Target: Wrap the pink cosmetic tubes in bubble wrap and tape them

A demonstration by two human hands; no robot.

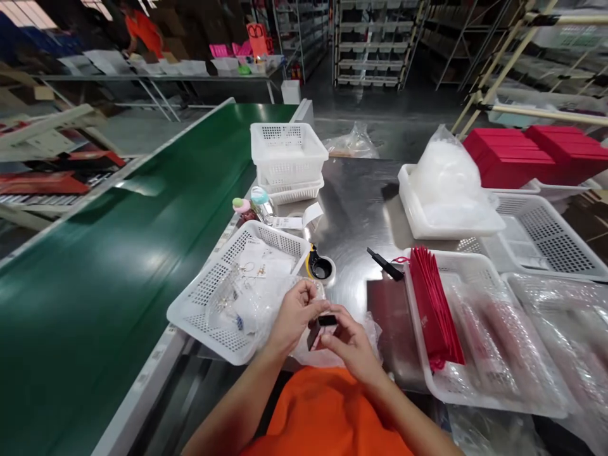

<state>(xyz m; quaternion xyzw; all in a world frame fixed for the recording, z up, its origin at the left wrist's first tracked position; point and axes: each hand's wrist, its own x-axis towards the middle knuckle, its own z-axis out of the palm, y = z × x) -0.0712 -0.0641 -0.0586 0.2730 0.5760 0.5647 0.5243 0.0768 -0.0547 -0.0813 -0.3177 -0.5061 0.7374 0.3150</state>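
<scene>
Shelving [370, 47] stands far beyond the white basket [209, 301] of bagged trinkets, a green conveyor [156, 240] runs along its left, and a steel table [354, 202] extends to its right. Just right of that basket, the left hand [295, 316] and right hand [352, 342] hold a small box [325, 321], left fingers pinched narrowly at its upper edge, right ones bent close around its side.

Steel table [354, 212] well lit, soft sheen — background dimmer, shelves [368, 47] low in detail. Glare patch on green belt [95, 285]; window [28, 14] upper left blown out. Soft shadow beside white tub [451, 229]. Bubble wrap [498, 329] highlights — wide-angle stretch at edges.
</scene>
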